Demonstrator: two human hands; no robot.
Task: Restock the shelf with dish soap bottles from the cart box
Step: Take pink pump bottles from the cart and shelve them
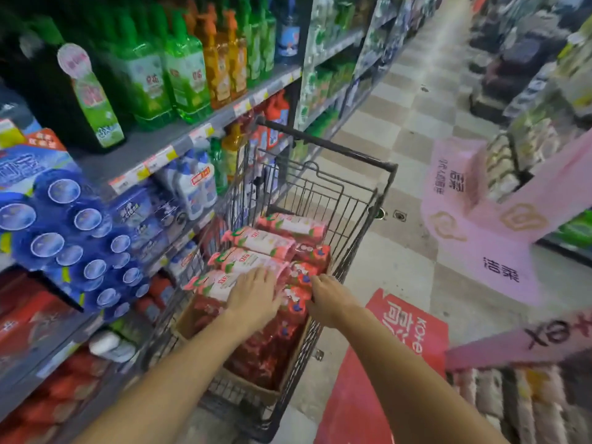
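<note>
A metal shopping cart (352, 200) stands in the aisle with a cardboard box (243, 384) inside it. Several pink and red dish soap bottles (266, 240) lie flat on top of the box and more fill it. My left hand (254, 298) rests flat on the nearest pink bottle (217, 285), fingers spread over it. My right hand (330, 299) curls its fingers around the top of a red bottle (296, 301) by the cart's right side. The shelf (179, 139) on the left carries green and orange soap bottles (189, 81).
Blue bubble-print packs (64, 225) jut out from the left shelving near the cart. White and blue bottles (197, 184) sit on the shelf below. Pink and red floor stickers (480, 225) mark the tiled aisle. Stocked racks line the right side.
</note>
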